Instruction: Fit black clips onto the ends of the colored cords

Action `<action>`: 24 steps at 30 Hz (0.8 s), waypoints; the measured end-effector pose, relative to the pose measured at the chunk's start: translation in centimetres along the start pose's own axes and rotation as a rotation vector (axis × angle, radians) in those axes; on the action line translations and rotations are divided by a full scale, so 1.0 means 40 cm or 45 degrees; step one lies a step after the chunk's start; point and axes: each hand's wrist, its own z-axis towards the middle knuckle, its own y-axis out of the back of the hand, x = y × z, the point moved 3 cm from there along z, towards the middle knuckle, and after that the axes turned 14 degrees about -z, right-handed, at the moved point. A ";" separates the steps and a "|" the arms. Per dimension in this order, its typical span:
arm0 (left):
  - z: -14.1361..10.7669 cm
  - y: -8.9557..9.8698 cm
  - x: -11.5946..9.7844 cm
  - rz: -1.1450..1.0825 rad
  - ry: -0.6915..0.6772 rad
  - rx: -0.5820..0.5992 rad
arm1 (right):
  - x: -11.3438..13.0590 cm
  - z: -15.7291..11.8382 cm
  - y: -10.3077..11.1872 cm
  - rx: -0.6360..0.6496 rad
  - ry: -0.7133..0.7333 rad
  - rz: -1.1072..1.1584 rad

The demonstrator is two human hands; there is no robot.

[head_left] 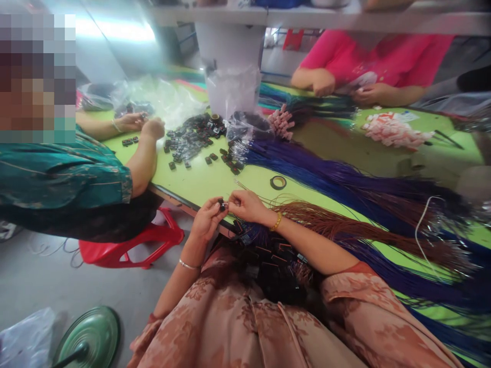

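My left hand (207,219) pinches a small black plastic connector (221,204) at the table's front edge. Right beside it, my right hand (245,205) has its fingers closed on a thin wire, whose end is at the connector; I cannot tell how deep it sits. A bundle of brown wires (326,217) fans out to the right under my right forearm. Several black connectors with wires (276,260) lie in my lap. Ahead of my hands is a pile of loose black connectors (195,135).
A roll of black tape (278,182) lies on the green table (253,181). Blue and purple wire bundles (307,163) cross it. Pink-white connectors (395,130) are heaped at the far right. Co-workers sit left and opposite. A red stool (134,240) stands at left.
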 end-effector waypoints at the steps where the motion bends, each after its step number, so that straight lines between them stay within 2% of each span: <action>1: 0.000 0.001 0.000 -0.001 0.007 0.002 | 0.000 0.000 0.000 0.014 -0.007 -0.026; 17: -0.001 0.005 0.000 0.010 -0.004 -0.012 | 0.006 0.000 -0.003 0.031 0.028 -0.067; 24: -0.012 -0.008 0.007 0.090 -0.111 -0.083 | 0.005 -0.002 -0.019 0.002 0.086 0.001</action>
